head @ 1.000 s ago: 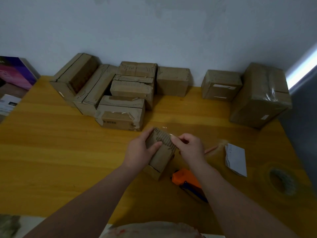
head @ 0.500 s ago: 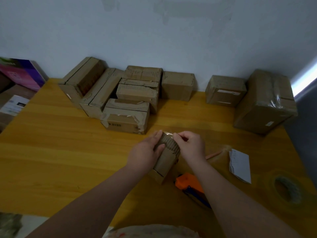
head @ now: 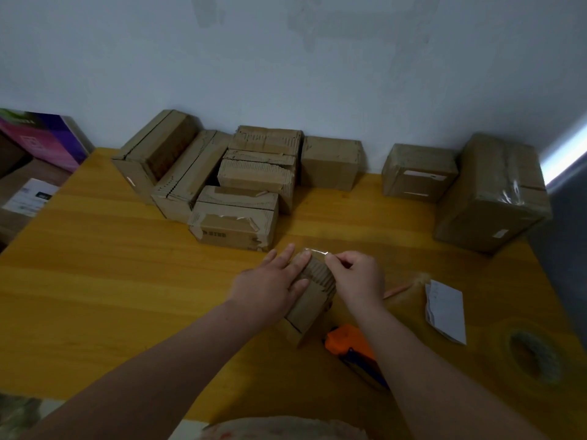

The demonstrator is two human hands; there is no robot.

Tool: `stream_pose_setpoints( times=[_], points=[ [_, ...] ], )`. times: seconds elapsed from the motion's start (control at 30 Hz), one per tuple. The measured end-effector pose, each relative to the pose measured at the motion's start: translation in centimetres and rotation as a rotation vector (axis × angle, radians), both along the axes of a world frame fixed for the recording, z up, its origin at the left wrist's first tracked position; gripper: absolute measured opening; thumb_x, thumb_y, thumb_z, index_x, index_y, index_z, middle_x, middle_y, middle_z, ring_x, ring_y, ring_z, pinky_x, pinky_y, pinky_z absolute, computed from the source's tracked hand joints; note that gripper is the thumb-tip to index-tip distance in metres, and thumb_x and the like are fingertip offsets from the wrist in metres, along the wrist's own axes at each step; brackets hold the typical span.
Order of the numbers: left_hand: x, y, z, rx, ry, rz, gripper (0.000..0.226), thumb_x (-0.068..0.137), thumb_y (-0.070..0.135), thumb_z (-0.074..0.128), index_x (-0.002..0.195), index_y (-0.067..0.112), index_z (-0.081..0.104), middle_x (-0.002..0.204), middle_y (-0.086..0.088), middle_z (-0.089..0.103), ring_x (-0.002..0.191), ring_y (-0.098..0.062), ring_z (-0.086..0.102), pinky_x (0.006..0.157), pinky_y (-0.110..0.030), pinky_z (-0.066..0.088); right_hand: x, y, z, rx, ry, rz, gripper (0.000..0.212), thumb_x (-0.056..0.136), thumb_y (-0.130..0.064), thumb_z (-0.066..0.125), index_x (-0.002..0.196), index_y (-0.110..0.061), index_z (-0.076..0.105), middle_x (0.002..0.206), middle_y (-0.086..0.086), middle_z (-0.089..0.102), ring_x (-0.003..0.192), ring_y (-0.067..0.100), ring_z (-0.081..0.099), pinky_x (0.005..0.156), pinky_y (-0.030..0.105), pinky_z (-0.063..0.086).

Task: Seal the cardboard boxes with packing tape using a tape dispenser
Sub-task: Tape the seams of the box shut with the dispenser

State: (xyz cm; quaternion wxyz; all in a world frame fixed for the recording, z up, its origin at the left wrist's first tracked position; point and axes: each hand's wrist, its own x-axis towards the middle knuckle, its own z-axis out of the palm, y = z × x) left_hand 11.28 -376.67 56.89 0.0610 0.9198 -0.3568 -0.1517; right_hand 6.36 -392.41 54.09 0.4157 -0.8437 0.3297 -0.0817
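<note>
A small cardboard box (head: 309,308) stands tilted on the yellow table (head: 127,281), near the middle front. My left hand (head: 270,287) lies flat on its left side with the fingers stretched over the top edge. My right hand (head: 355,276) pinches a strip of clear tape (head: 314,250) at the box's upper end. An orange and blue tape dispenser (head: 352,347) lies on the table just right of the box, partly hidden under my right forearm. A roll of clear packing tape (head: 535,357) lies flat at the right edge.
Several cardboard boxes (head: 235,217) stand in a cluster at the back left, two more (head: 419,171) at the back right along the wall. A white folded paper (head: 446,309) and a pencil (head: 397,290) lie right of my hands. A purple box (head: 41,138) stands off the table's left.
My left hand has opened and slid up the box's side, its fingers now stretched flat over the top edge. My right hand stays pinched at the tape.
</note>
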Motion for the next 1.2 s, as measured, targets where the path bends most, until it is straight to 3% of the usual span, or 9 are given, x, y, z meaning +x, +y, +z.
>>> stream_pose_setpoints(
  times=[0.1,0.27,0.4,0.5,0.6,0.7,0.87,1.0,1.2],
  points=[
    [0.0,0.2,-0.1,0.006,-0.039,-0.029,0.052,0.1,0.052,0.02,0.149,0.044,0.005,0.16,0.009,-0.005,0.147,-0.015,0.003,0.106,-0.038,0.037,-0.1,0.1,0.1,0.018,-0.001,-0.008,0.018,0.092,-0.037,0.06,0.081,-0.026,0.069,0.071,-0.015,0.061,0.068,0.003,0.058,0.054,0.022,0.04],
    [-0.4,1.1,-0.6,-0.026,-0.021,-0.19,0.075,0.09,0.068,0.025,0.152,0.034,0.003,0.158,0.013,-0.014,0.145,-0.011,-0.011,0.117,-0.045,-0.002,-0.5,-0.3,0.2,0.069,-0.03,-0.016,0.019,0.093,-0.039,0.058,0.079,-0.029,0.063,0.071,-0.019,0.058,0.067,-0.002,0.055,0.052,0.017,0.038],
    [0.0,1.9,-1.5,-0.05,-0.067,-0.271,0.085,0.086,0.072,0.032,0.152,0.032,-0.004,0.158,0.017,-0.012,0.143,-0.007,-0.01,0.114,-0.042,-0.012,-2.0,-1.1,0.1,0.265,-0.087,0.213,0.028,0.094,-0.046,0.056,0.112,-0.028,0.067,0.094,-0.025,0.06,0.092,-0.003,0.06,0.063,0.009,0.045],
    [-0.1,2.1,-2.0,-0.159,-0.06,-0.306,0.079,0.089,0.067,0.037,0.152,0.031,0.005,0.159,0.015,0.001,0.139,0.0,-0.012,0.114,-0.032,-0.014,-3.4,-2.2,0.0,0.325,0.017,0.407,0.064,0.079,-0.073,0.052,0.136,-0.045,0.047,0.123,-0.026,0.051,0.116,0.002,0.05,0.087,0.019,0.047],
    [-0.5,2.1,-2.3,-0.279,-0.055,-0.289,0.073,0.09,0.06,0.045,0.15,0.026,0.023,0.158,0.008,0.019,0.145,-0.009,0.005,0.115,-0.029,-0.008,-3.8,-3.2,0.3,0.18,0.202,0.567,0.109,0.055,-0.091,0.054,0.148,-0.051,0.014,0.151,-0.013,0.031,0.136,0.011,0.031,0.108,0.042,0.036],
    [-0.7,1.9,-2.4,-0.361,-0.055,-0.277,0.067,0.089,0.055,0.053,0.145,0.02,0.038,0.152,0.003,0.035,0.144,-0.017,0.021,0.117,-0.034,0.001,-3.4,-3.5,0.5,0.005,0.263,0.733,0.124,0.051,-0.091,0.056,0.148,-0.049,-0.01,0.16,-0.016,0.007,0.146,0.013,0.01,0.118,0.045,0.02],
    [-0.9,2.1,-2.2,-0.436,-0.072,-0.282,0.058,0.086,0.042,0.066,0.134,0.01,0.054,0.138,-0.007,0.053,0.136,-0.026,0.037,0.114,-0.044,0.011,-2.6,-3.3,0.8,-0.231,0.392,0.867,0.137,0.045,-0.088,0.063,0.126,-0.054,-0.042,0.131,-0.04,-0.048,0.141,0.012,-0.012,0.113,0.056,0.017],
    [-1.2,1.8,-2.2,-0.425,-0.1,-0.285,0.054,0.086,0.039,0.065,0.13,0.008,0.057,0.133,-0.008,0.056,0.134,-0.027,0.041,0.114,-0.047,0.014,-3.0,-2.2,1.2,-0.531,0.386,0.866,0.146,0.058,-0.071,0.075,0.131,-0.034,-0.045,0.134,-0.024,-0.055,0.146,0.023,0.003,0.108,0.048,0.035],
    [-1.4,1.6,-2.5,-0.39,-0.107,-0.291,0.055,0.085,0.044,0.062,0.128,0.008,0.058,0.13,-0.008,0.058,0.132,-0.028,0.044,0.111,-0.047,0.021,-3.3,-1.2,2.5,-0.86,0.402,0.891,0.138,0.069,-0.068,0.069,0.144,-0.01,-0.03,0.156,0.005,-0.032,0.143,0.025,0.013,0.1,0.039,0.04]
  ],
)
